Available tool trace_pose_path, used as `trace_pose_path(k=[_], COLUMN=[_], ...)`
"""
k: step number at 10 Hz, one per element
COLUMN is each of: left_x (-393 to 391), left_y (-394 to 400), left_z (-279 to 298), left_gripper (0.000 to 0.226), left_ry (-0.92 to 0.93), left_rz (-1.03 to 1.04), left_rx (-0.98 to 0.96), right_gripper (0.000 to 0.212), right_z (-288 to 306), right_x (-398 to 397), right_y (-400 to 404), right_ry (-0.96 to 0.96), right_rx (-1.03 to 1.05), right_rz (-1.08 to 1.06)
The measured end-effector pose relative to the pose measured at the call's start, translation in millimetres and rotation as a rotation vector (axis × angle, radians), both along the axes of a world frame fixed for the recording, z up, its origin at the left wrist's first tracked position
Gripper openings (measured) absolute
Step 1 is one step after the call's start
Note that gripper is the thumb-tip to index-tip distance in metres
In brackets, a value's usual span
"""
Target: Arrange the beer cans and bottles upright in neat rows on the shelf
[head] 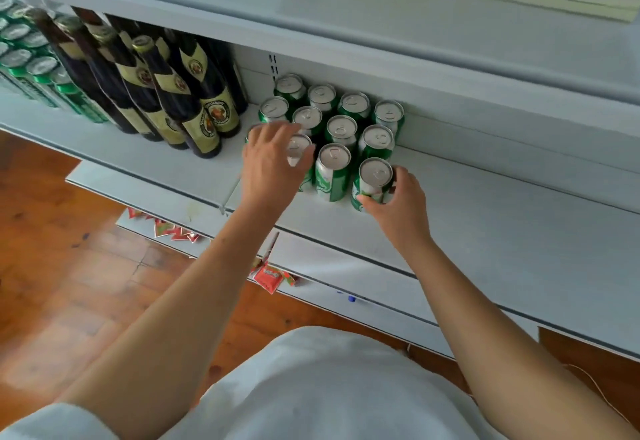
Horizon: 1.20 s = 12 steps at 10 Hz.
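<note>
Done: green cans (341, 128) are standing upright in rows on the shelf (485, 204), bottles (194, 107) beside them at left.
Right hand (398, 204): its grip is closing round the front can (372, 183) (front-right corner).
Left hand (270, 159): hovering spread over the left cans, holding nothing.
Left: judging by the rows, only small straightening.

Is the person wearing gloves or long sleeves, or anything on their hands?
No gloves. The left hand and right hand are bare, with no rings, watch or bracelets showing. Both forearms are bare too. A pale whitish short sleeve shows at the left arm, part of a light top.
</note>
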State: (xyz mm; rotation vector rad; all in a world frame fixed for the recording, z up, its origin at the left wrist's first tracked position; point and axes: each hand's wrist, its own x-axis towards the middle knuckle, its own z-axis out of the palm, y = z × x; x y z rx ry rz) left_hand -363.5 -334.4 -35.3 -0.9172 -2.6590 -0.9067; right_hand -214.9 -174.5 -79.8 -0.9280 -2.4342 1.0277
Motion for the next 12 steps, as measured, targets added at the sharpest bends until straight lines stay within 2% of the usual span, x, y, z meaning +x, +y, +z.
trace_pose_path(k=[1,3,4,5,6,7,9,10,11,12], left_x=[-22,-34,-43,-55,-68,-75,-79,-76,-79,-76], left_y=[-18,-29,-30,-24,-10,-4,-5,-4,-7,-25], left_z=[-12,-26,-27,-24,-20,-20,-20,-18,-17,-13], left_gripper=[0.051,0.049,0.048,0.060,0.070,0.069,0.067,0.069,0.071,0.073], left_ry=[-0.104,-0.056,-0.068,-0.244,-0.437,-0.506,-0.448,-0.436,-0.436,-0.277], left_rz=[0.035,-0.028,0.061,0.158,0.166,0.091,0.046,0.043,0.028,-0.006], left_rx=[-0.082,-0.049,0.029,0.112,0.108,0.036,-0.040,-0.088,-0.202,-0.299], right_gripper=[0.059,0.064,0.094,0.110,0.096,0.096,0.099,0.101,0.094,0.078], right_z=[-4,-6,-2,8,14,13,5,7,14,37], right_x=[-10,-14,-16,-17,-29,-47,-56,-53,-45,-19], right_y=[-8,-10,-6,-6,-1,2,2,1,4,-14], right_ry=[0.016,0.013,-0.055,-0.089,0.017,0.029,0.085,0.052,0.022,0.081], right_rx=[-0.017,-0.014,-0.017,-0.051,-0.338,-0.600,-0.614,-0.623,-0.487,-0.249], right_rz=[-0.031,-0.051,0.040,0.059,-0.051,-0.124,-0.147,-0.135,-0.135,-0.289])
